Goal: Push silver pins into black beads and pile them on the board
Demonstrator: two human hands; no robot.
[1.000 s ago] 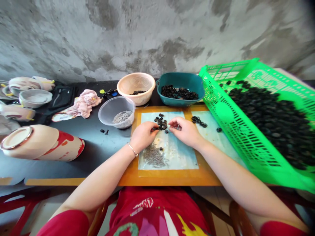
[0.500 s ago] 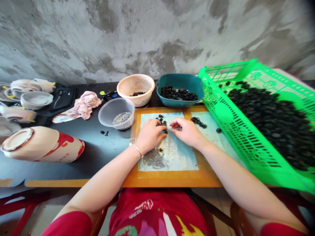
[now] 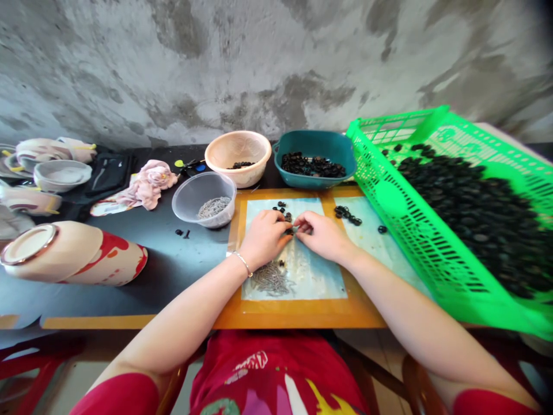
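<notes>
My left hand [image 3: 266,236], with a bracelet at its wrist, is closed in a pinch on a small black round part [image 3: 289,231]. Fingertip to fingertip with it, my right hand [image 3: 323,235] pinches something too small to make out. Both hands are over a pale blue sheet [image 3: 319,276] taped to the table. Just beyond the left fingers lie several loose black parts [image 3: 281,204]. A heap of thin silver metal pins [image 3: 272,279] rests on the sheet below my left hand, with one small black piece [image 3: 281,263] at its upper edge.
Behind the sheet stand a clear bowl of silver pins [image 3: 181,202], a cream bowl [image 3: 237,147] and a teal basin [image 3: 315,180], both with black parts. A large green basket [image 3: 397,213] heaped with black parts fills the right. More black parts [image 3: 347,214] lie near it. A tumbler [image 3: 82,253] lies left.
My right hand has moved slightly left, so its fingertips now meet those of my left hand at the black part. The left hand has barely moved.
</notes>
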